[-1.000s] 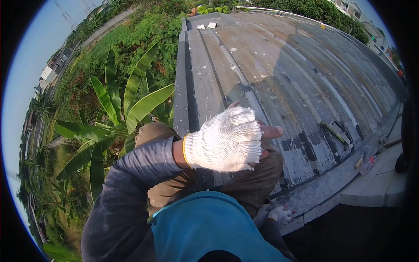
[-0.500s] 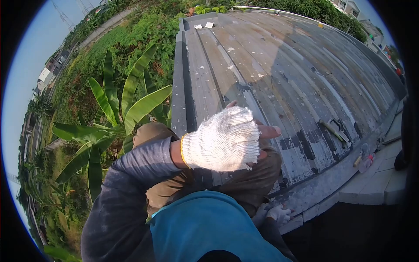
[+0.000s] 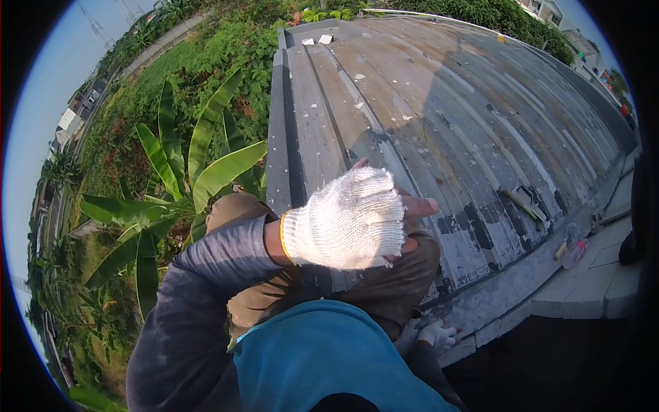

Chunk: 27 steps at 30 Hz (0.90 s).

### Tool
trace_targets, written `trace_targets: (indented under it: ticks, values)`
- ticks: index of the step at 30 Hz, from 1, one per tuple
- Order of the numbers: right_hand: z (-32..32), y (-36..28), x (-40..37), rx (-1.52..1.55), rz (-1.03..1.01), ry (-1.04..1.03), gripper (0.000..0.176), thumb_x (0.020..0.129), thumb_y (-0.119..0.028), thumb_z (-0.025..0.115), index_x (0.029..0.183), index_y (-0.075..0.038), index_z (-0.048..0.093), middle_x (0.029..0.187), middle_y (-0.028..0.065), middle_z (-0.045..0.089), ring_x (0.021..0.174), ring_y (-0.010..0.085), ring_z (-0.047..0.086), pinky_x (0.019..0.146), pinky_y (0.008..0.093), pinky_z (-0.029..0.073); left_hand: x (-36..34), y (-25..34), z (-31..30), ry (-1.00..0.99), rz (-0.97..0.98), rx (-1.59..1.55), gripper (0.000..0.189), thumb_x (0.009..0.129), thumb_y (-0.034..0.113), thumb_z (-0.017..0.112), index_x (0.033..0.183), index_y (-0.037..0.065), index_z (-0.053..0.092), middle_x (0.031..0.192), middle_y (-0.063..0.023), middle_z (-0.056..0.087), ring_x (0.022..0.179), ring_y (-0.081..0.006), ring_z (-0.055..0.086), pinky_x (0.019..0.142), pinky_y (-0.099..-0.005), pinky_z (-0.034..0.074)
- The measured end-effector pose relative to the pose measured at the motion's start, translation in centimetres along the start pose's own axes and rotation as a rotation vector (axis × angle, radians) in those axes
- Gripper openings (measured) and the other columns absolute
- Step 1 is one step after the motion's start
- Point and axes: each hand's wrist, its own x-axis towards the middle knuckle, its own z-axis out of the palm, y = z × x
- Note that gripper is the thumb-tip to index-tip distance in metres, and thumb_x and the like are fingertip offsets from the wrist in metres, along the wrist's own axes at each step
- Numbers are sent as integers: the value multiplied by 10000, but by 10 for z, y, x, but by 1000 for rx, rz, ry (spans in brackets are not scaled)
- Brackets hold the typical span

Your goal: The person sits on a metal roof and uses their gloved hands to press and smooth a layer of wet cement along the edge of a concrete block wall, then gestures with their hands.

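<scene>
My left hand [image 3: 347,220] wears a white knitted glove with a yellow cuff, its bare fingertips poking out. It lies over my bent knees, back of the hand up. One finger points right, the others droop apart, and nothing shows in it. Lower down on the right, my right hand [image 3: 436,334], gloved alike, rests on the pale ledge [image 3: 473,302] at the roof's edge. Its fingers look slightly bent and apart, with no held thing visible; its palm is hidden. My brown trousers [image 3: 405,281] show beneath the left hand.
A brush-like tool with a handle [image 3: 519,204] lies on the ribbed, peeling metal roof [image 3: 412,117]. Beside the ledge is a clear plastic bottle [image 3: 574,254]. White scraps [image 3: 326,39] sit at the far left corner. Banana leaves [image 3: 226,175] rise beyond the left parapet; a dark drop lies lower right.
The whole view has shifted very slightly. Both hands keep the same pose and place.
</scene>
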Motion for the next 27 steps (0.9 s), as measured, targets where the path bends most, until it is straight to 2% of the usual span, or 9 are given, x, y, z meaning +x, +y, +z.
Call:
trace_targets:
  ticks: [4,13,17,22,27]
  values:
    - [0,0,0,-21,2,26,774,1011,-562,491,1589,-76,323,1429,305,498,1342,419,514,1087,498,431,0,0,2,13,1,-6,568,774,184,880,1277,21,672,1121,-111,732,849,-305,682,800,-438,576]
    - [-15,-4,-6,-28,1,-9,767,1013,-591,465,1573,-80,352,1405,292,521,1291,410,555,1055,500,458,-2,-1,7,69,25,-15,567,780,200,884,1282,29,686,1135,-114,728,887,-297,685,864,-438,574]
    - [-3,-1,0,-54,-6,9,771,1013,-594,463,1576,-80,348,1408,290,520,1289,411,557,1057,495,459,-1,0,4,13,-17,-13,570,779,199,885,1285,28,683,1140,-113,727,876,-298,683,869,-441,575]
    - [-11,-2,-4,-28,-12,-6,781,1013,-588,469,1587,-76,328,1455,306,486,1319,421,540,1072,494,454,-2,-3,9,79,31,-16,585,786,196,879,1302,19,668,1067,-128,722,816,-311,673,863,-452,577]
    - [-12,-3,-5,-27,-5,-2,783,1017,-585,466,1595,-78,314,1494,313,448,1335,419,530,1084,492,448,0,-1,4,31,-24,-53,586,790,192,876,1305,16,662,1031,-135,719,799,-319,670,876,-461,574]
